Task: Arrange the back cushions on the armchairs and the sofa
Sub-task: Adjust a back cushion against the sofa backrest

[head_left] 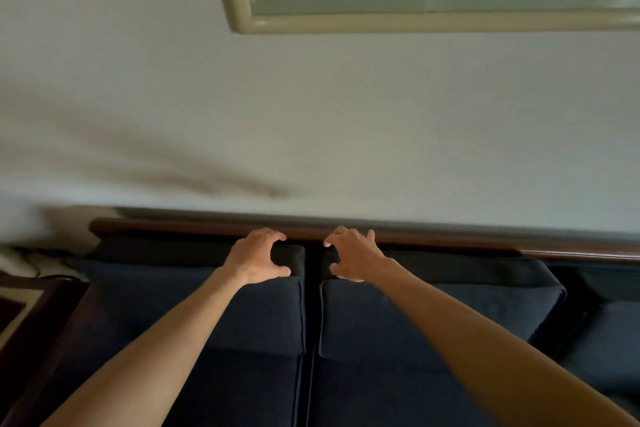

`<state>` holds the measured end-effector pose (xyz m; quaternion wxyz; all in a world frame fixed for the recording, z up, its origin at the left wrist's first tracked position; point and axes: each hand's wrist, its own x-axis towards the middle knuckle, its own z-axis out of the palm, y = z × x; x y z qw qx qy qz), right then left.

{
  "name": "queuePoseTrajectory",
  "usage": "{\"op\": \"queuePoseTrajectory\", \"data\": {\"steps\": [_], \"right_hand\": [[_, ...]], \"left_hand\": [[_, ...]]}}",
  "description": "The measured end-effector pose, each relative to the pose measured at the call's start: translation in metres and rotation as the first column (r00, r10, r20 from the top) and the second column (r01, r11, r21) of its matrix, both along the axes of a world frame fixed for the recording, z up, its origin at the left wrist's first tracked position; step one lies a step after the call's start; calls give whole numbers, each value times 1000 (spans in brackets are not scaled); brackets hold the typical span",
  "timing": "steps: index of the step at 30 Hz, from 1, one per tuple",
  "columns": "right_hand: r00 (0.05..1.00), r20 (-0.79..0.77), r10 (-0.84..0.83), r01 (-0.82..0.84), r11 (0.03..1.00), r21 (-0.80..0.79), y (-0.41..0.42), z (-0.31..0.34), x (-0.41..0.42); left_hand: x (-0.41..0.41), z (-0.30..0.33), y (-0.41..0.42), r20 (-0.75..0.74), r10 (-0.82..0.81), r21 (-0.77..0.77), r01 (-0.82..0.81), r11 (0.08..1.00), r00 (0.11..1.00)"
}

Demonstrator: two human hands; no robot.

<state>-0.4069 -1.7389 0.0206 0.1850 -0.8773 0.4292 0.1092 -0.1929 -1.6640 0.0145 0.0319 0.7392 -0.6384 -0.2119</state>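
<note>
Two dark navy back cushions stand upright side by side against the sofa's back. My left hand (258, 255) curls over the top right corner of the left back cushion (166, 305), thumb in front and fingers behind. My right hand (351, 253) hovers at the top left corner of the right back cushion (450, 308) with its fingers spread, touching or just above it. A narrow dark gap runs between the two cushions. The dark wooden top rail of the sofa (173, 225) runs just behind both hands. A third dark cushion (606, 322) shows at the far right.
A pale wall rises behind the sofa, with a framed mirror (415, 22) hanging high on it. A dark side table (20, 308) stands at the left. The sofa's seat cushions (263, 388) lie below the back cushions.
</note>
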Motion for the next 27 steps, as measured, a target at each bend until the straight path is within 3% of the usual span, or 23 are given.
{"op": "queuePoseTrajectory", "data": {"steps": [5, 12, 20, 27], "right_hand": [[999, 35, -33, 33, 999, 22, 31, -20, 127], [970, -215, -114, 116, 993, -6, 48, -75, 208], [953, -249, -171, 134, 978, -160, 69, -103, 231], [963, -217, -159, 122, 977, -175, 83, -97, 254]], "left_hand": [[152, -8, 39, 117, 15, 91, -25, 996, 993], [310, -55, 67, 262, -53, 219, -6, 976, 963], [344, -86, 84, 401, -144, 130, 99, 987, 905], [375, -76, 100, 467, -164, 97, 134, 986, 869]]}}
